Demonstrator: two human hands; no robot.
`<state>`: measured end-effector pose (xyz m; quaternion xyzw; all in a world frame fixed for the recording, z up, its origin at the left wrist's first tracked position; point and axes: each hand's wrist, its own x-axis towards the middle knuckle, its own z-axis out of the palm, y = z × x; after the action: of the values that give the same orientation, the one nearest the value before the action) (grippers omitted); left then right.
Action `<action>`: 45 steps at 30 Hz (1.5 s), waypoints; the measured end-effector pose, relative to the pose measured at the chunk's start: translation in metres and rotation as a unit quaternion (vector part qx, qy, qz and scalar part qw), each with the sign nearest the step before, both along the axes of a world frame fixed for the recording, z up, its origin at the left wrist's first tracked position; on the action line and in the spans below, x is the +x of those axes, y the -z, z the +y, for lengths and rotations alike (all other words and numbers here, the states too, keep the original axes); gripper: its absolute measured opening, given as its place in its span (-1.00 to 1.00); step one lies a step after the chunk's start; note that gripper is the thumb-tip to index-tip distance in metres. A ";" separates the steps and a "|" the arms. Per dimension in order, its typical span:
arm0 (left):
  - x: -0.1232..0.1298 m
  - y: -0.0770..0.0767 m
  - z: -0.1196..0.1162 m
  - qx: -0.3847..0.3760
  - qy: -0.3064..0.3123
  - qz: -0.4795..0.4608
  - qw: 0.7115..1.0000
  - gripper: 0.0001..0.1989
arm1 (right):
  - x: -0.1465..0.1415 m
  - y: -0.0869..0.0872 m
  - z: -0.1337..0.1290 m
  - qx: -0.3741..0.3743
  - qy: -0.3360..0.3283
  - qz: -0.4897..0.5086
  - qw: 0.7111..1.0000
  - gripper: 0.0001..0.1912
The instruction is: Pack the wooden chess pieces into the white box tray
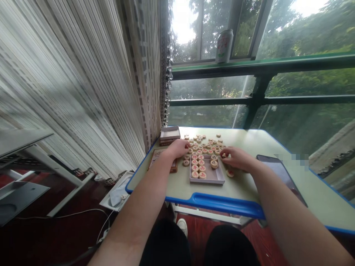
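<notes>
My left hand point(181, 148) reaches to the left edge of a loose heap of round wooden Chinese chess pieces point(204, 150). Its fingers are curled in, and whatever is between them is hidden. On the other side of the heap, my right hand point(235, 159) has its thumb and fingers closed on one Chinese chess piece point(223, 155). Between both hands lies a shallow open box tray point(213, 177). Two columns of red-marked pieces point(195, 168) fill its left part, and two dark-marked pieces point(213, 164) lie at its right.
A single piece point(230, 173) lies right of the tray. Stacked boxes point(170, 133) and a patterned box lid point(156, 159) are at the table's left. A phone point(280, 175) lies at the right. Behind, a drink can point(224, 46) stands on the window rail point(291, 62).
</notes>
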<state>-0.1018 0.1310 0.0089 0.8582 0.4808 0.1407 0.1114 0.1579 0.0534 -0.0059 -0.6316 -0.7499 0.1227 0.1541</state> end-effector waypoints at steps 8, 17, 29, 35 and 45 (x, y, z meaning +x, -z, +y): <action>0.005 -0.003 -0.004 0.003 0.018 0.018 1.000 -0.75 | 0.002 0.000 0.003 -0.001 0.015 -0.001 1.000 -0.70; 0.007 -0.003 -0.004 0.006 0.010 0.030 0.999 -0.84 | 0.002 0.000 0.001 -0.019 -0.017 0.050 0.998 -0.69; -0.001 0.001 0.003 -0.008 0.009 0.024 1.000 -0.68 | 0.009 0.008 0.006 -0.075 0.044 0.107 0.990 -0.67; 0.001 0.002 0.003 -0.025 0.017 0.035 0.999 -0.70 | 0.013 0.006 0.009 -0.021 0.058 0.066 0.996 -0.70; 0.004 -0.004 0.001 0.078 -0.004 0.008 0.997 -0.76 | 0.012 0.004 0.005 -0.028 0.044 0.090 0.995 -0.65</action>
<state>-0.0975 0.1316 0.0127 0.8637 0.4722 0.1715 0.0393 0.1698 0.0588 -0.0101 -0.6543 -0.7009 0.1930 0.2081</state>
